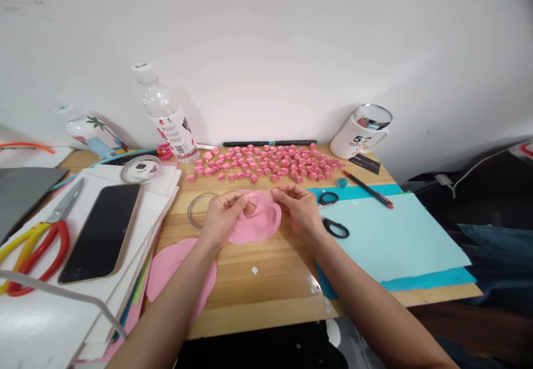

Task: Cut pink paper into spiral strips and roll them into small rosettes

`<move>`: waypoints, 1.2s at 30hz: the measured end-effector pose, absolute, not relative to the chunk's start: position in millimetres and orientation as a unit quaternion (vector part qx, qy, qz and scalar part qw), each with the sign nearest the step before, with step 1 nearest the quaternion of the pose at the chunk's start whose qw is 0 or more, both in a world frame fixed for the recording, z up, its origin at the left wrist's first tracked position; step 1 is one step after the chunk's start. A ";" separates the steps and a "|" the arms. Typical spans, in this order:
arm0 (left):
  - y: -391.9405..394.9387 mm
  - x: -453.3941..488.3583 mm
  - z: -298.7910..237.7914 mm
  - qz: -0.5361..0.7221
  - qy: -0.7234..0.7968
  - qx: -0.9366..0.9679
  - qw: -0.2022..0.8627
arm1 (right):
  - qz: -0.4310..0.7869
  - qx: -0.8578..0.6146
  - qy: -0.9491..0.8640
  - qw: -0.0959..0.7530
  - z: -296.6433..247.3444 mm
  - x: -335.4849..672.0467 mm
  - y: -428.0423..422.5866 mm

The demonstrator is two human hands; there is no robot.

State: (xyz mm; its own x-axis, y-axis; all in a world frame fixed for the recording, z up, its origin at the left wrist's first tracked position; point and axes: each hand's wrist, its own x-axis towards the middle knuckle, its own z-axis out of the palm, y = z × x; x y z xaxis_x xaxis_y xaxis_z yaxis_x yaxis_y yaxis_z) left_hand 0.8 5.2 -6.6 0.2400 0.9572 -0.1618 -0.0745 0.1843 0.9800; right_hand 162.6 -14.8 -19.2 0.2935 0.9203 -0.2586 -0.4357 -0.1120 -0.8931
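Observation:
Between my hands is a pink paper piece point(255, 230), cut into a curling strip with loops and gaps in it. My left hand point(225, 219) pinches its upper left part between thumb and fingers. At the upper right edge, my right hand point(300, 210) has thumb and fingertips closed on the strip's end; the exact pinch point is small. Beneath my left forearm lie several flat pink paper circles point(166, 266), overlapping. Just beyond both hands, many small rolled pink paper roses point(270, 163) spread over the table. A roll of tape point(191, 213) lies left of my left hand, partly covered by it.
Black-handled scissors point(336, 228) and a red-black pen point(370, 191) lie on blue paper sheets point(391, 241) at right. A mug point(353, 135) and a bottle point(170, 113) stand behind. At left, a phone point(104, 230) and red-yellow scissors point(58, 230) rest on papers.

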 end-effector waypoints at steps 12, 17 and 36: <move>5.3 0.8 0.8 0.382 0.398 0.314 0.773 | 0.552 -0.504 -0.260 0.611 -17.8 161.7 -15.5; 6.7 -1.6 3.7 0.357 0.414 0.295 0.784 | 0.563 -0.467 -0.262 0.629 -17.8 163.6 -14.3; 4.9 -0.6 -0.7 0.388 0.442 0.400 0.703 | 0.627 -0.456 -0.255 0.578 -24.7 164.5 -15.3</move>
